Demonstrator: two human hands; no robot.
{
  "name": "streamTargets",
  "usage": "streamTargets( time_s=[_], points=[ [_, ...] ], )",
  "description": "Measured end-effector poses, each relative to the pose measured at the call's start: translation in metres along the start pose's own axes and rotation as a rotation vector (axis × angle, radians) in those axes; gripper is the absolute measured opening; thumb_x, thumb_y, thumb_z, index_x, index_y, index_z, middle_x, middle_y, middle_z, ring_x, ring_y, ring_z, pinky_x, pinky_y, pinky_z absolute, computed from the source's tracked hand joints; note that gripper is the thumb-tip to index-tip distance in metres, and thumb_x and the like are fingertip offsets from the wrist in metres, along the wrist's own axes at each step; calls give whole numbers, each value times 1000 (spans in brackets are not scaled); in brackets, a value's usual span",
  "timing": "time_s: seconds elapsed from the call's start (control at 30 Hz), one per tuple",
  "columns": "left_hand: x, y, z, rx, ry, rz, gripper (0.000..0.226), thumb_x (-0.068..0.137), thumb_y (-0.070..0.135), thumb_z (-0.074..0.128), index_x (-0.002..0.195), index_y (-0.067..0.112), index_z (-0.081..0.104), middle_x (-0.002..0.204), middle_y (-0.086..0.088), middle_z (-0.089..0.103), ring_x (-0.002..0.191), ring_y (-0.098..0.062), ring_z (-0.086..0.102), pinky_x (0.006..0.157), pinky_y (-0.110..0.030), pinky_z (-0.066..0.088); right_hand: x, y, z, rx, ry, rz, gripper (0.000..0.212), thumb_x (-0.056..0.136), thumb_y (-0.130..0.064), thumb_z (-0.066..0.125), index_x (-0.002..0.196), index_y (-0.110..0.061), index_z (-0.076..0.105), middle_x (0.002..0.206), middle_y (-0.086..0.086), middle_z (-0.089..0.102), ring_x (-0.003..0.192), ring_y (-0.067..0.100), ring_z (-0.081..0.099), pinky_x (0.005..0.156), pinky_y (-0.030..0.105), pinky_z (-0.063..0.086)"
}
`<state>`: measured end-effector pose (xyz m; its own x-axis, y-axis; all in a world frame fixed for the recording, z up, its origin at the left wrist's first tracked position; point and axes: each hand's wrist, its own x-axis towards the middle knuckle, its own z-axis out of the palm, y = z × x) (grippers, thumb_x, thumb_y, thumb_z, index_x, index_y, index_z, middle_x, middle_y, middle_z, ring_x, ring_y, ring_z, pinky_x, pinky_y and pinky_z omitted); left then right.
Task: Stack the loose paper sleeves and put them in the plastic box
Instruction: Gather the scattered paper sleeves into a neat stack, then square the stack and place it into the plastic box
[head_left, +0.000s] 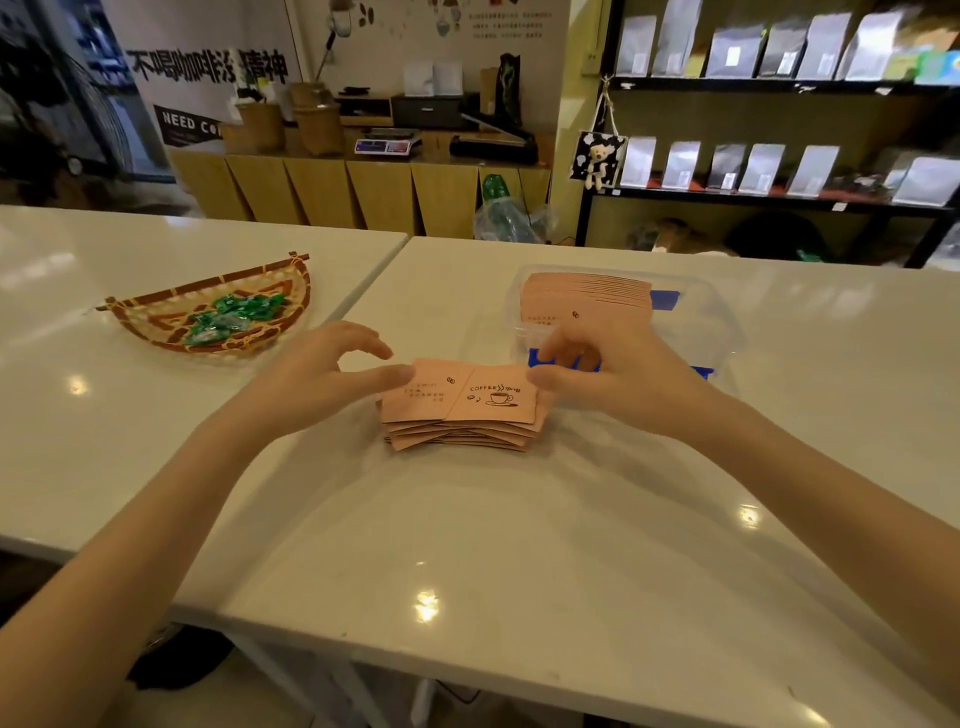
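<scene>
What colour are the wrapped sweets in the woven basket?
Green, seen in the head view: sweets in the basket.

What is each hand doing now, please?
Left hand: open, thumb tip touching the left edge of the sleeve stack.
Right hand: fingers curled at the stack's right edge; a firm grip cannot be told.

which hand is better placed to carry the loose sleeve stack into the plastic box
Right, probably. The right hand is at the stack end nearest the plastic box, while the left hand is on the far side.
</scene>
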<state>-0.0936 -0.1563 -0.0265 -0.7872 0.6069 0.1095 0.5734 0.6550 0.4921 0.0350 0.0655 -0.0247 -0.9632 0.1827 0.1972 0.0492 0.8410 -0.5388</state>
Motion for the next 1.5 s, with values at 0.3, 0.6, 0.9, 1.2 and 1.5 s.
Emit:
streamTargets(
  time_s=[0.3, 0.6, 0.9, 1.2, 1.5],
  points=[
    [8, -2, 16, -54, -214, -240, 75, 67, 60, 58, 124, 13, 50, 140, -5, 43, 124, -23, 40, 92, -32, 32, -3, -1, 12, 96, -136, 363, 48, 69, -60, 58, 81, -15, 70, 64, 0, 68, 48, 12, 55, 53, 27, 46],
    [12, 7, 11, -85, -261, -296, 75, 65, 51, 66, 128, 15, 47, 138, -3, 46, 121, -22, 42, 90, -31, 33, 4, -7, 17, 176, -300, 398, 48, 70, -57, 60, 86, -13, 69, 57, -2, 60, 43, 9, 46, 40, 20, 34],
    [11, 14, 6, -143, -317, -333, 78, 65, 43, 70, 131, 13, 40, 137, -6, 44, 122, -24, 39, 102, -35, 30, 10, -3, 16, 244, -354, 419, 43, 63, -57, 67, 91, -23, 65, 75, 1, 63, 55, 10, 47, 49, 22, 33],
    [-3, 13, 4, -170, -254, -252, 58, 57, 33, 80, 103, 21, 46, 103, 4, 53, 91, -13, 48, 81, -26, 33, -4, -8, 11, 229, -320, 343, 55, 59, -45, 76, 101, -31, 44, 91, -15, 53, 81, 11, 57, 70, 20, 51],
    [-12, 56, 6, -205, -300, 16, 44, 58, 23, 80, 86, 36, 50, 85, 22, 51, 92, -8, 43, 98, -32, 37, -38, 2, -21, 93, -289, 194, 46, 59, -44, 78, 93, -23, 55, 91, -13, 59, 85, 11, 58, 75, 28, 54]
  ],
)
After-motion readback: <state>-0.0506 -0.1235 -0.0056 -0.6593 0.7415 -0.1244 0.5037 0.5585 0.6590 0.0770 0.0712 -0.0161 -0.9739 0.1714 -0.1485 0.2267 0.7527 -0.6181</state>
